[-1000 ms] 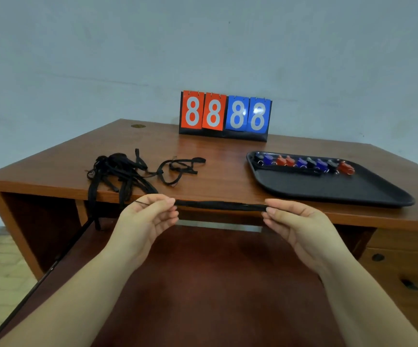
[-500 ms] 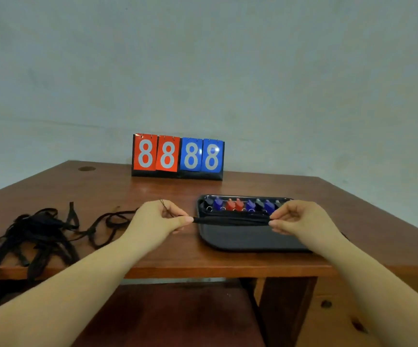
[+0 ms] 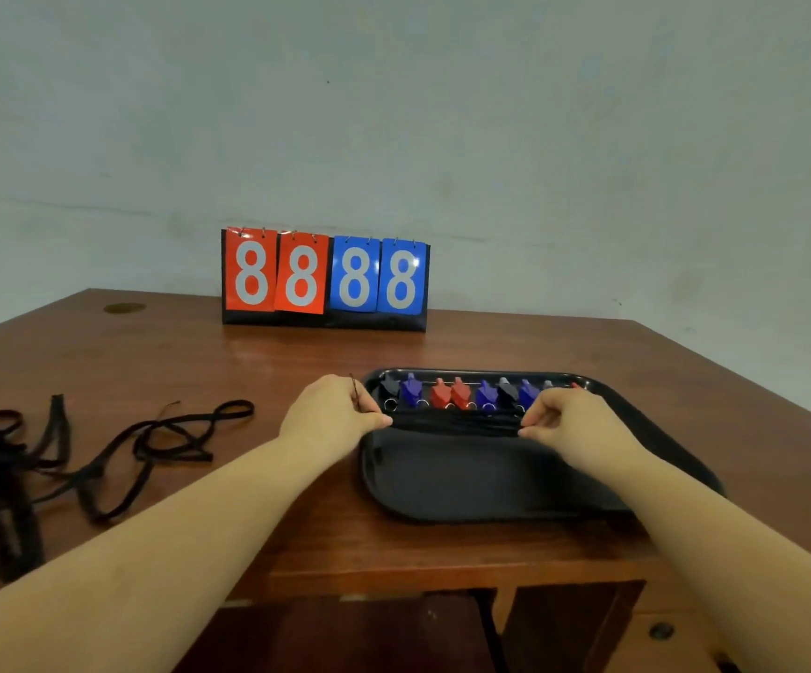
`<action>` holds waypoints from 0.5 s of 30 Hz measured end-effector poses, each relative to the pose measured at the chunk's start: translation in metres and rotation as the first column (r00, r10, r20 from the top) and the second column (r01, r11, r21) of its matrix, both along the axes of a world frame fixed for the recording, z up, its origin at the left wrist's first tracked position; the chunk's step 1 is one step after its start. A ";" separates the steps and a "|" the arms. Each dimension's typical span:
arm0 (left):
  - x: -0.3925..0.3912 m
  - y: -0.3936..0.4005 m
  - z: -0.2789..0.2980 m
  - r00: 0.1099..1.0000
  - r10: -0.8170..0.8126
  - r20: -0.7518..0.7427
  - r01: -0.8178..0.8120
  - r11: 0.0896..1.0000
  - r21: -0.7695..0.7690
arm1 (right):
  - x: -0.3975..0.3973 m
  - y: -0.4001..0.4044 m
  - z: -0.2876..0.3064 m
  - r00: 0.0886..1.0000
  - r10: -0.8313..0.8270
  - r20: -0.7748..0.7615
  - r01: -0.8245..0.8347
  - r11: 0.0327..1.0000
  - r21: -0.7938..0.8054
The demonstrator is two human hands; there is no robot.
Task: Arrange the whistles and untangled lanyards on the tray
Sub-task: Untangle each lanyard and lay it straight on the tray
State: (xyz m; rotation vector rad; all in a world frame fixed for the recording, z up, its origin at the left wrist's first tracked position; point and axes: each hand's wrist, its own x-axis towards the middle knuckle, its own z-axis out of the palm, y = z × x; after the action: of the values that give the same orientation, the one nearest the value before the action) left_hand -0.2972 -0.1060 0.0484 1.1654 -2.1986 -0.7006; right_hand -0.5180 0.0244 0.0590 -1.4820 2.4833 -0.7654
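The left hand [image 3: 333, 410] and the right hand [image 3: 571, 422] are each pinching one end of a straightened black lanyard [image 3: 454, 424], fingers curled in and thumbs pressing against the fingertips, so that the strap is stretching taut between them across the black tray [image 3: 466, 483]. Holding it by both ends this way is keeping the strap from folding or looping back on itself, which looks like the point of the grip, since the task asks for untangled lanyards to go down neatly. The lanyard is hovering at or just above the tray floor, just in front of the row of whistles [image 3: 461, 393]; whether it is already touching the tray cannot be told. What look like other dark straps are lying just behind it on the tray, though they are hard to separate from the dark surface. The whistles, in black, blue and red, are sitting side by side along the far rim of the tray with their small rings pointing toward the person, probably so each strap can lie parallel in front of them. To the left of the tray, well apart from it on the wooden desk [image 3: 442, 347], a tangled heap of lanyards [image 3: 53, 459] is waiting, so a good share of the job appears to remain. Behind the tray, near the wall, a flip scoreboard [image 3: 325, 279] is showing four eights.
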 end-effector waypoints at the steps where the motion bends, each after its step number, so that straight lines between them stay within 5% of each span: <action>1: -0.003 -0.003 -0.002 1.000 0.004 0.028 -0.004 1.000 -0.008 | -0.003 -0.004 -0.003 1.000 -0.005 -0.001 0.005 1.000 0.009; 15: 0.031 -0.003 -0.013 0.999 0.038 -0.016 -0.036 0.996 0.087 | 0.011 0.006 -0.001 0.996 -0.019 -0.082 0.021 1.000 0.019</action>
State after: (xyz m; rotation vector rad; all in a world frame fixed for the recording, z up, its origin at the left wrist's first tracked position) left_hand -0.2659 -0.1093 0.0358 1.2352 -2.1452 -0.7944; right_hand -0.5065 0.0309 0.0576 -1.5132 2.5607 -0.6946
